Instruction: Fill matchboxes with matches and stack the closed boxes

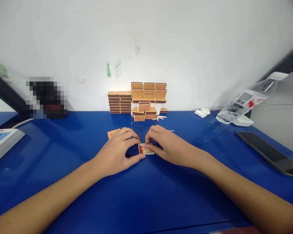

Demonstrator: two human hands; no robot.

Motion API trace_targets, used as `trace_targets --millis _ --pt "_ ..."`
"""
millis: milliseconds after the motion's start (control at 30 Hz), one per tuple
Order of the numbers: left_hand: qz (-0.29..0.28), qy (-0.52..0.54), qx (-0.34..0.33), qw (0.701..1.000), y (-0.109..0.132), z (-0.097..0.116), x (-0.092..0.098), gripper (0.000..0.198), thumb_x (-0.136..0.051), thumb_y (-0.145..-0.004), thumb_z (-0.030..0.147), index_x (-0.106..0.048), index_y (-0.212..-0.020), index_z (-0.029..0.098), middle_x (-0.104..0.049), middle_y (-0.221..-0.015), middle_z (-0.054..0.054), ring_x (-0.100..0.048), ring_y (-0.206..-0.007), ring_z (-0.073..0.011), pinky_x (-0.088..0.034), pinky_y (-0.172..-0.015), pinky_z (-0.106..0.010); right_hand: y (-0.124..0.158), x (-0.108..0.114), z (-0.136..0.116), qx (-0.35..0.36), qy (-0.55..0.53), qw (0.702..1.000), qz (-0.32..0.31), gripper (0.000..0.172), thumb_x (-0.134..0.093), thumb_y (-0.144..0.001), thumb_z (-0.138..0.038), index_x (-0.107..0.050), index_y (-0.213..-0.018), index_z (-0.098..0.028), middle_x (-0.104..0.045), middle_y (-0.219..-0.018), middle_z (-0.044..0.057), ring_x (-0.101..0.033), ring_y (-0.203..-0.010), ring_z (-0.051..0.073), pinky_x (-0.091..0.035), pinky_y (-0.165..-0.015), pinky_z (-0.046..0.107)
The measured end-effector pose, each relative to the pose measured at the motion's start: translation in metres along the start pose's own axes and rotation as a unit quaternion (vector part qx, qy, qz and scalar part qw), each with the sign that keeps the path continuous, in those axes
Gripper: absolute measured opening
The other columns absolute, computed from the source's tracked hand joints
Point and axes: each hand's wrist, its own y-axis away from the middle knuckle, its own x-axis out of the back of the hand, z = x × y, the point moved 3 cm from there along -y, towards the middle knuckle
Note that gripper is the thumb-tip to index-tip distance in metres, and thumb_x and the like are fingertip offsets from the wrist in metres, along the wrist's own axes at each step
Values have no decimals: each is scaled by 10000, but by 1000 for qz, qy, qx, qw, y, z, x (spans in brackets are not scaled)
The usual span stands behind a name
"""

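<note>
A small white matchbox tray (150, 153) lies on the blue table, filled with red-headed matches (142, 150) side by side. My left hand (119, 151) steadies the tray's left end, its index finger at the far side and its thumb at the near side. Over the tray, the thumb and index finger of my right hand (164, 144) come together on the matches; how many they pinch is hidden. An orange matchbox sleeve (113, 132) lies partly covered behind my left hand. Several loose matches (160, 117) are piled behind my right hand.
Stacked matchboxes (148, 94) stand against the white wall (185, 48). To the right are a tilted water bottle (246, 100), a white plastic case (202, 112) and a black phone (271, 152). A white power strip (5, 143) sits at left, near a pixelated dark object (46, 97).
</note>
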Motion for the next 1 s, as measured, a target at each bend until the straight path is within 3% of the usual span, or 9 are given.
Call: trace_targets --millis 1000 --pt "-12 20 -6 1000 0 1 0 243 -779 -940 387 -744 -1114 222 -738 -1161 -84 -618 -1207 -292 -538 -1050 -489 -2 -4 2 -42 -26 999 7 163 -629 -1037 -367 -623 -974 -216 -644 -984 51 -591 -924 211 -459 -803 346"
